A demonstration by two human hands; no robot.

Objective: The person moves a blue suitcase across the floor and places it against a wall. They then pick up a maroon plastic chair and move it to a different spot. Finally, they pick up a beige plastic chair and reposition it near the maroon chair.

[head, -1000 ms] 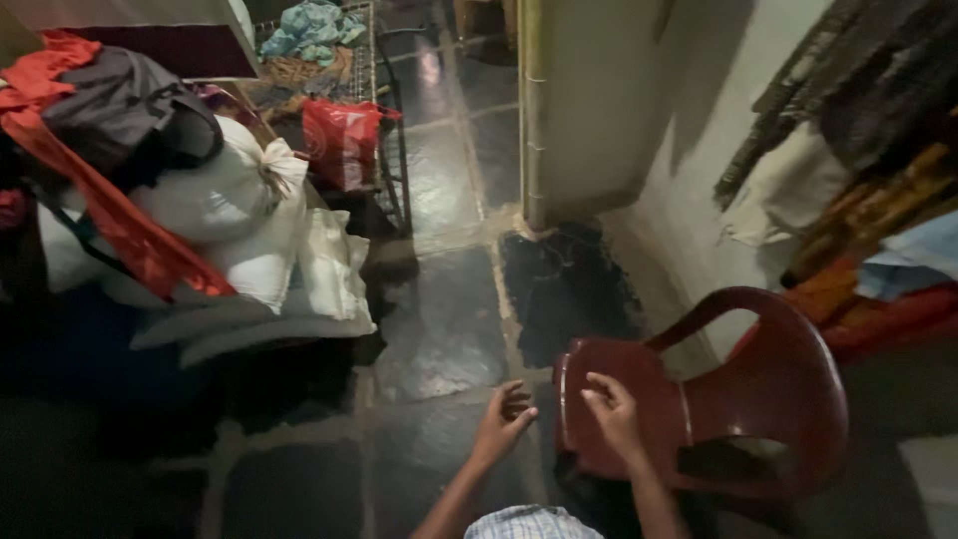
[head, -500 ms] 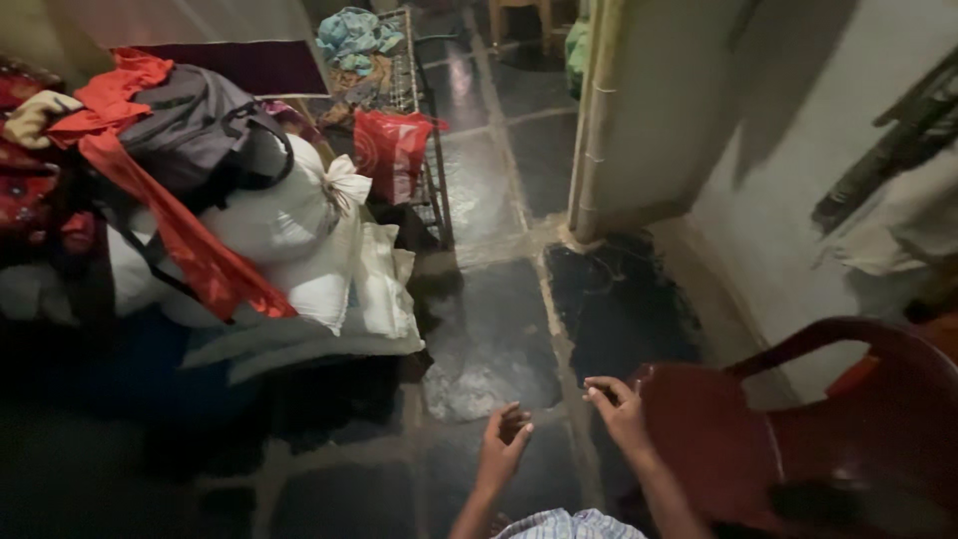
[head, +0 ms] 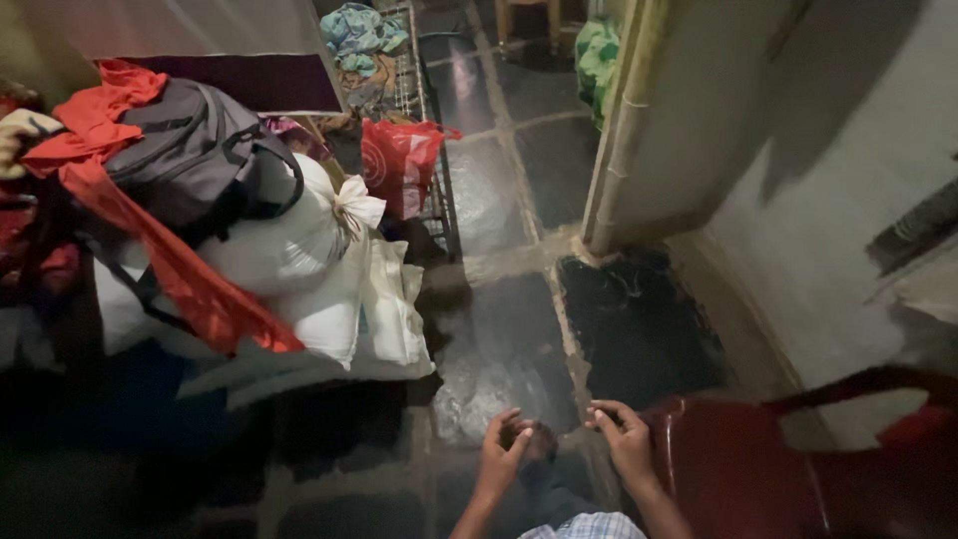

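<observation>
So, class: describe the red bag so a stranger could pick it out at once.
Start at the big heap of bundles on the left. At its far right edge stands a metal rack; the red bag hangs against it. Unlike the red cloth draped over the heap, it is shiny plastic.

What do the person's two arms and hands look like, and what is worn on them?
Both forearms are bare, with no sleeves, gloves, watch or bangles visible. The left hand and right hand are bare too. Rings cannot be made out in the dim light. Checked light cloth shows between the arms.

A red plastic bag [head: 399, 160] hangs by the metal rack, beside tied white sacks [head: 299, 230].
</observation>
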